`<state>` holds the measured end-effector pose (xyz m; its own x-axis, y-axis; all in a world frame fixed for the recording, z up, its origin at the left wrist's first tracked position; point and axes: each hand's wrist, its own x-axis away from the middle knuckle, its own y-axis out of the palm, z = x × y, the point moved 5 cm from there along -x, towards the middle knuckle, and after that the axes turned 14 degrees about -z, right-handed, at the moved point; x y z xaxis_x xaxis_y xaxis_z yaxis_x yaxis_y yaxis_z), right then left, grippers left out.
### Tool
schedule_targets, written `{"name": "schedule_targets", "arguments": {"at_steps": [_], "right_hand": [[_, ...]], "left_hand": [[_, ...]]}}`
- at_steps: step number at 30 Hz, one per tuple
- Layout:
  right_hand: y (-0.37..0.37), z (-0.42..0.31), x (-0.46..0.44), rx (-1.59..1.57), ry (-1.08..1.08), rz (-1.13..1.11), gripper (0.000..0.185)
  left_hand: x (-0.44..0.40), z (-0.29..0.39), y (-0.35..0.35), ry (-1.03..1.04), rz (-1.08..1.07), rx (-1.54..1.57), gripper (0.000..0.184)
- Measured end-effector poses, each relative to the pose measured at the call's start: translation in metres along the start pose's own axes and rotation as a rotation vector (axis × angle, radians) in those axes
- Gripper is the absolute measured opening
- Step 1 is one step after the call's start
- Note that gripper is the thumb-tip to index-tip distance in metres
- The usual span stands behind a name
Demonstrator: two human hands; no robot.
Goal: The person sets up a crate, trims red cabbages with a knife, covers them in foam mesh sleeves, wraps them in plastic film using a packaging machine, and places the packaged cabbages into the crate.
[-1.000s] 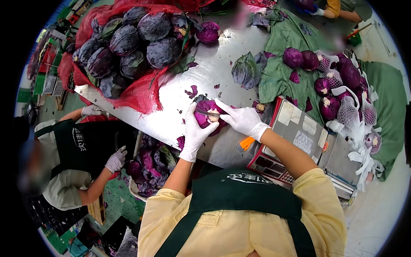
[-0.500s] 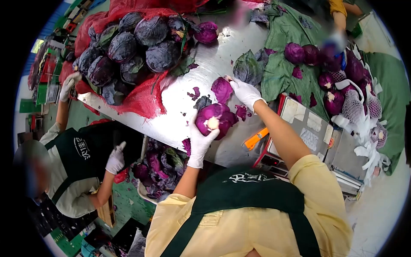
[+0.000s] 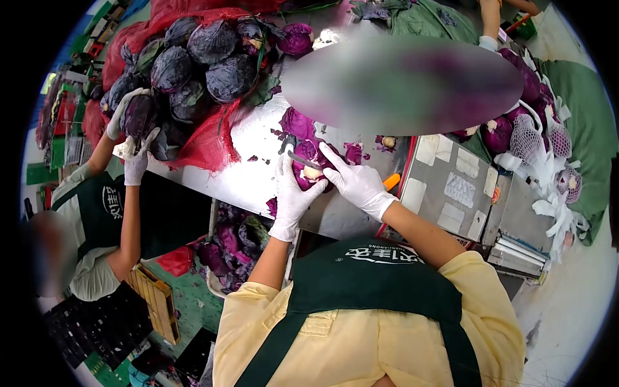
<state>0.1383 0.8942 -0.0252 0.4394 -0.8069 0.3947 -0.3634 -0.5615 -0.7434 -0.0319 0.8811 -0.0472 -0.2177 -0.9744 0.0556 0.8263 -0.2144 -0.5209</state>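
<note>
A trimmed red cabbage (image 3: 312,161) sits low over the metal table, its pale cut stem facing me. My left hand (image 3: 291,197), white-gloved, cups it from the left and below. On the right side, my right hand (image 3: 358,184), also gloved, presses its fingers against the outer leaves. A dark curved strip (image 3: 300,159) crosses the cabbage near the stem; I cannot make out what it is. Loose purple leaves (image 3: 297,123) lie just beyond. An orange handle (image 3: 391,181) shows beside my right wrist.
A red mesh sack (image 3: 209,145) spills untrimmed cabbages (image 3: 230,79) at left, where a co-worker (image 3: 97,219) holds one. Below is a bin of leaf scraps (image 3: 233,242). A scale (image 3: 445,187) and netted cabbages (image 3: 532,151) stand right. A blurred patch hides the table's far side.
My right hand has come back from a loose leaf beyond the cabbage onto the cabbage itself. That leaf now lies on the table. The co-worker's hands have moved onto a cabbage.
</note>
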Motion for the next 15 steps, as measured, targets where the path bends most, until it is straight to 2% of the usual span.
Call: {"name": "schedule_targets", "arguments": {"at_steps": [3,5,9,15], "right_hand": [[-0.004,-0.006,0.0,0.061,-0.014,0.01,0.061],[-0.004,-0.006,0.0,0.105,-0.012,0.013,0.062],[-0.003,-0.007,0.0,0.205,-0.068,0.134,0.064],[0.0,-0.007,-0.006,0.283,-0.046,0.318,0.06]], "left_hand": [[0.0,0.001,0.002,0.043,0.006,-0.005,0.104],[0.0,-0.001,0.003,-0.002,0.029,0.005,0.104],[0.0,-0.002,0.007,0.016,0.074,0.074,0.104],[-0.003,-0.008,0.014,-0.033,0.101,-0.018,0.105]]}}
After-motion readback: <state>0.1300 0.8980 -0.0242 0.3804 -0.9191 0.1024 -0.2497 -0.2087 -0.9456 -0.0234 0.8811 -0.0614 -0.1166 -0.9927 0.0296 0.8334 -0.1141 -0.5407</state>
